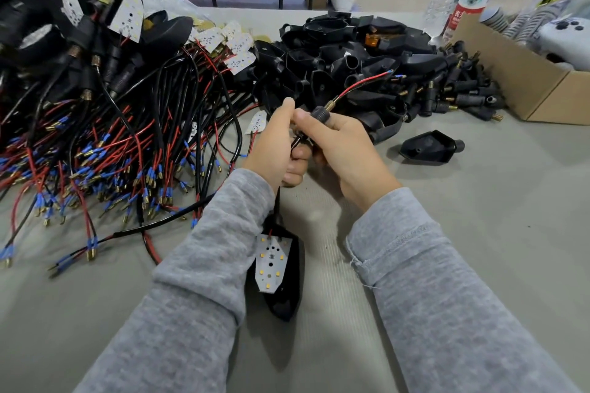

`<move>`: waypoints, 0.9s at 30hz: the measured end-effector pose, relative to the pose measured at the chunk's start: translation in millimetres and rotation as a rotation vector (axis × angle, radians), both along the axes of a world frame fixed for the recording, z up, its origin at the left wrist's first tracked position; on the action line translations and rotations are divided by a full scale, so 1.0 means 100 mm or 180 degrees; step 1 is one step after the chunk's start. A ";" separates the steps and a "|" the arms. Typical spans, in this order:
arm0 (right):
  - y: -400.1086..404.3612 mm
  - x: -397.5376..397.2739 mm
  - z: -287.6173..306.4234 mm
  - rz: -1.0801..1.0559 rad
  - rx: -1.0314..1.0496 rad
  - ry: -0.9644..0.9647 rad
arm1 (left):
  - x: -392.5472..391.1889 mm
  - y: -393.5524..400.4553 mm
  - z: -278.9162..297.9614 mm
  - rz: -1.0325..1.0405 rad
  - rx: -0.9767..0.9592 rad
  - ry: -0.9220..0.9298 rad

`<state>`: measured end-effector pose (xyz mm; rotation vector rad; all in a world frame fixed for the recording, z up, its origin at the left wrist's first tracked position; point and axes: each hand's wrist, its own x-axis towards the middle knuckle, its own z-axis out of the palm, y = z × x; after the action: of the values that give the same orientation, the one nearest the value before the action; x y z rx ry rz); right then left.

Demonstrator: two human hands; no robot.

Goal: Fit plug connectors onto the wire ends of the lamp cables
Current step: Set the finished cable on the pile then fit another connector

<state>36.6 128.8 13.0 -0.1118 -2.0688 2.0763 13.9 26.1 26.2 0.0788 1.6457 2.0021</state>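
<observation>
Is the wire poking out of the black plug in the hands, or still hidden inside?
Poking out. The red and black wire sticks out past the brass tip of the plug connector, which the right hand holds.

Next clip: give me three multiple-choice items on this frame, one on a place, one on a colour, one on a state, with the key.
1. Where does the lone black housing lie?
A. in the cardboard box
B. on the table, right of the hands
C. under the bottles

2. The sleeves on the wire ends of the cable pile are:
A. blue
B. green
C. white

3. The right hand is:
A. flat on the table
B. empty
C. gripping a plug connector

Key: B, it sits alone on bare table; A, blue sleeves show throughout; C, fingers curl round it.
</observation>
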 end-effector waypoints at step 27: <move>0.19 -0.01 0.05 -0.0919 -0.0793 0.0268 | -0.10 -0.26 -0.07 -0.0803 -0.0458 0.0964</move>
<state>35.3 148.0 17.8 -0.3340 -1.6287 2.1050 4.2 -0.1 19.3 0.5324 1.8551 1.7398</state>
